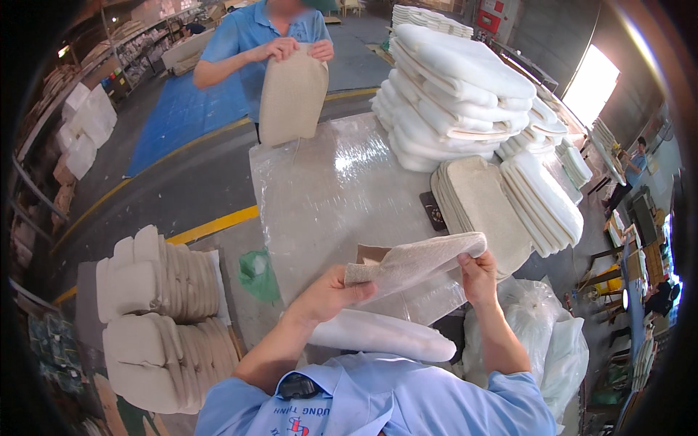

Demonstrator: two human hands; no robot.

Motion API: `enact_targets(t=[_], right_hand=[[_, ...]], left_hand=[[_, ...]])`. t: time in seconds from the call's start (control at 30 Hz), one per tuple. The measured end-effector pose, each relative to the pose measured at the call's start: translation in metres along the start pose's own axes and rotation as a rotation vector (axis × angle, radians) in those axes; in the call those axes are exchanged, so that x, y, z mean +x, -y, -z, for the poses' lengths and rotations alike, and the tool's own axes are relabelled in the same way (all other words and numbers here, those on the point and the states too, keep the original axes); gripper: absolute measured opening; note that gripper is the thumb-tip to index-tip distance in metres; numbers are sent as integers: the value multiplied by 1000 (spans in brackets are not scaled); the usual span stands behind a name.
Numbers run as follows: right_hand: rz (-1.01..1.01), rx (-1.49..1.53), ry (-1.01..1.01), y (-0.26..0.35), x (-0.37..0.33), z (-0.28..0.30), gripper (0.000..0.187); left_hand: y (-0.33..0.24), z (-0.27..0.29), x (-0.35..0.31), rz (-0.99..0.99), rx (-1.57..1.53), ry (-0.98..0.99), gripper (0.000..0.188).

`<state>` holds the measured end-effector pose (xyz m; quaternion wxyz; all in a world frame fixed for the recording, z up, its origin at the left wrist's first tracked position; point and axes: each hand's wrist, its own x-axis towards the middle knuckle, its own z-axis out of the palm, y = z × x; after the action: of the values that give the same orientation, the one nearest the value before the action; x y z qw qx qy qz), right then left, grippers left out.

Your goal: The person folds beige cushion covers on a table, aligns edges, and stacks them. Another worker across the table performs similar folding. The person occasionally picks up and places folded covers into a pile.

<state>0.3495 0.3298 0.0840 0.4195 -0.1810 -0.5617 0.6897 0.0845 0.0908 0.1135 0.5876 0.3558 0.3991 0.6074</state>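
A beige fabric cushion cover (422,261) is stretched between my two hands above the near side of the table. My left hand (340,292) grips its left end, thumb on top, beside an opening in the cloth. At the other end, my right hand (478,276) pinches the cover's corner. Below the cover, close to my body, lies a white padded cushion insert (385,334). Stacked flat beige covers (483,211) lie on the table to the right, apart from my right hand.
A plastic-covered table (320,196) spreads ahead. Tall white cushion pads (458,94) rise at its far right. Across it, a person in blue (251,36) holds a beige cushion (294,98). Finished-looking beige cushions (163,291) stand at left; clear plastic bags (527,327) sit at right.
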Motion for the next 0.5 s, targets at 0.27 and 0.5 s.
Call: enact_targets(t=[0.27, 0.5], right_hand=[[8, -16, 8, -3, -16, -3, 22], [-94, -422, -167, 27, -38, 31, 22]], left_hand=[[5, -27, 13, 132, -509, 309, 97], [-36, -60, 18, -88, -652, 339, 75]])
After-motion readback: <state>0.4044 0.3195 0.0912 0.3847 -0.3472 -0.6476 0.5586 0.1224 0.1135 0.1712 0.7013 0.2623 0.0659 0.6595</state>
